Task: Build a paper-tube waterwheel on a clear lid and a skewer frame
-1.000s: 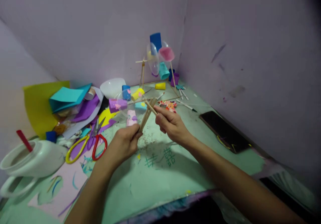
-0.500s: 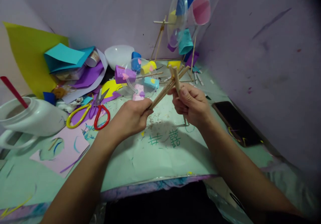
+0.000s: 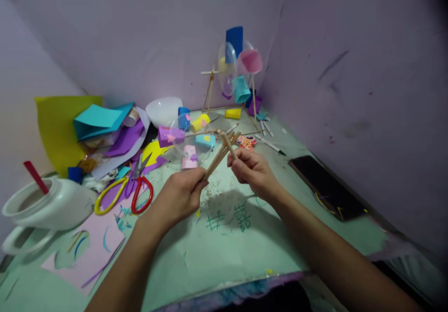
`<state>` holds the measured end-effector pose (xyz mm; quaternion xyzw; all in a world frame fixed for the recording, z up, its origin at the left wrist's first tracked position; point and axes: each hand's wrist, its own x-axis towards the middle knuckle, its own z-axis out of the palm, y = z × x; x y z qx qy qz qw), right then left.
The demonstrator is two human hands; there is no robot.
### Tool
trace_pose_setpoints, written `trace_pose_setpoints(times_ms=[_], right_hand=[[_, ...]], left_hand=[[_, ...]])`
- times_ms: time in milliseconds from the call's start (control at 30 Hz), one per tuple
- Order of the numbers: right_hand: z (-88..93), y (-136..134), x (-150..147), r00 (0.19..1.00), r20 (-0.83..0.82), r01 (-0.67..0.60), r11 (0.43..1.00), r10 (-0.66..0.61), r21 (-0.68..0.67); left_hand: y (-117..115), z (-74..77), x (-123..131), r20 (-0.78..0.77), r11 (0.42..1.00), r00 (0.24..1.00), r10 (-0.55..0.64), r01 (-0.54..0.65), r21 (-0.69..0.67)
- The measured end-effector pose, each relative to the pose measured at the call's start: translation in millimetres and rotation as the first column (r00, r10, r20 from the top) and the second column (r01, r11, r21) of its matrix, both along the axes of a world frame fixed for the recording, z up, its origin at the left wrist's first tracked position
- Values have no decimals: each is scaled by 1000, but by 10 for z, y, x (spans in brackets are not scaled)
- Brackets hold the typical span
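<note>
The wooden sticks (image 3: 217, 162) are light brown, thin and straight; they lie close together in a narrow bundle, tilted upward above the green tabletop (image 3: 224, 260). The left hand (image 3: 184, 190) has its fingers closed around the lower ends and hides them. The right hand (image 3: 252, 171) pinches one separate stick (image 3: 228, 146) between thumb and fingers, and this stick crosses the bundle near its top. Just behind, a clear plastic disc (image 3: 191, 140) bears coloured paper tubes. Scissors (image 3: 134, 173) and a white jug (image 3: 63, 204) are at left, a smartphone (image 3: 325, 186) at right.
</note>
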<state>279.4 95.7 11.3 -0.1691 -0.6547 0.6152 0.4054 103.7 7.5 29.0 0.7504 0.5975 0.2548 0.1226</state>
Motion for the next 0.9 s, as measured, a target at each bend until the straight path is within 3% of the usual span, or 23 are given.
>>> trace_pose_setpoints(times_ms=[233, 567, 800, 900], right_hand=[[-21, 11, -14, 999, -33, 9, 998, -6, 69], [15, -11, -17, 984, -8, 178, 973, -179, 146], [46, -24, -31, 988, -53, 150, 979, -144, 136], [68, -30, -30, 990, -82, 123, 985, -114, 117]], left_hand=[[3, 6, -2, -21, 1000, 1000, 5, -5, 3], [24, 3, -6, -25, 1000, 1000, 16, -16, -18], [1, 76, -2, -54, 1000, 998, 23, -23, -11], [-26, 137, 6, -20, 994, 998, 64, -62, 95]])
